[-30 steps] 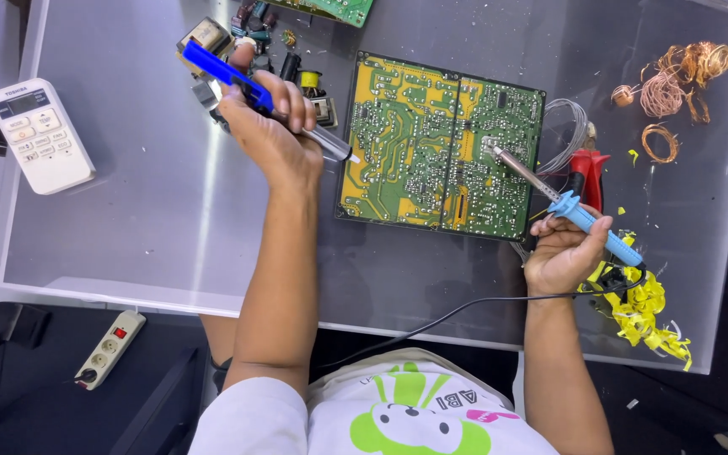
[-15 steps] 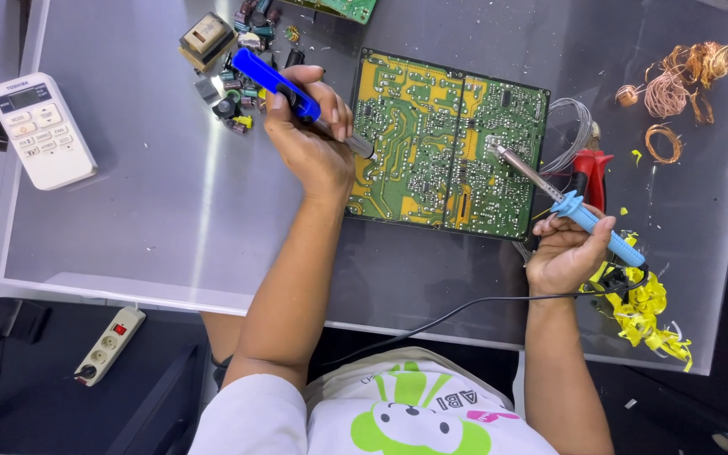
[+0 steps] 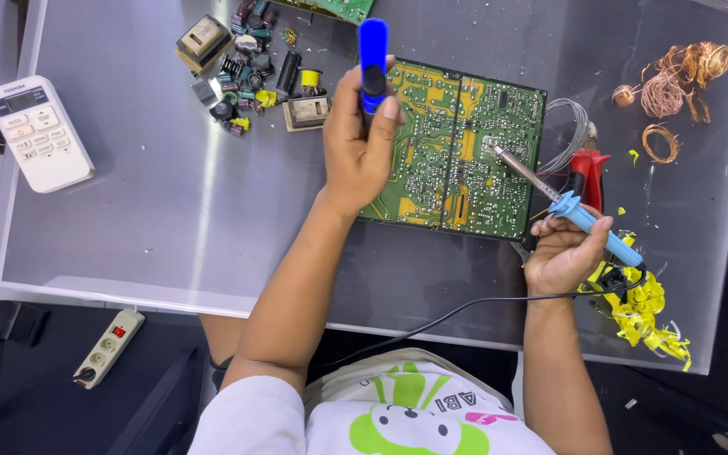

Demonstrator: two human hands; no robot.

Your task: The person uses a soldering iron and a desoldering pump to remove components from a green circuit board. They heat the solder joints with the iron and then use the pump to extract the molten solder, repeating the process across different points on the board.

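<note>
Left hand (image 3: 357,152): wrapped tight round a blue desoldering pump (image 3: 372,63), fingers pinching the barrel, thumb up near its dark middle band; the pump stands nearly on end over the left part of the board.
Right hand (image 3: 564,253): closed on the blue handle of a soldering iron (image 3: 562,200), gripped like a pen; the metal tip reaches up and left and rests on the board's right half.
Circuit board (image 3: 457,152): green with yellow patches, solder side up, lying flat on the tabletop (image 3: 153,211) between the two hands; its left edge is partly covered by the left hand.
Iron's cord (image 3: 465,307): black, running from the handle's rear across the near edge of the tabletop towards the person's body.
Loose parts (image 3: 250,72): a heap of capacitors, coils and small transformers at the far side, just left of the pump.
Red-handled pliers (image 3: 590,173): lying just right of the board, beside a grey wire bundle (image 3: 566,139).
Copper wire coils (image 3: 676,84): tangled at the far right corner, well apart from both hands.
Yellow scraps (image 3: 642,307): shredded bits piled right beside the right hand.
White remote control (image 3: 37,133): at the far left edge of the tabletop.
Power strip (image 3: 108,347): white, lying below the tabletop on the left, on a dark surface.
</note>
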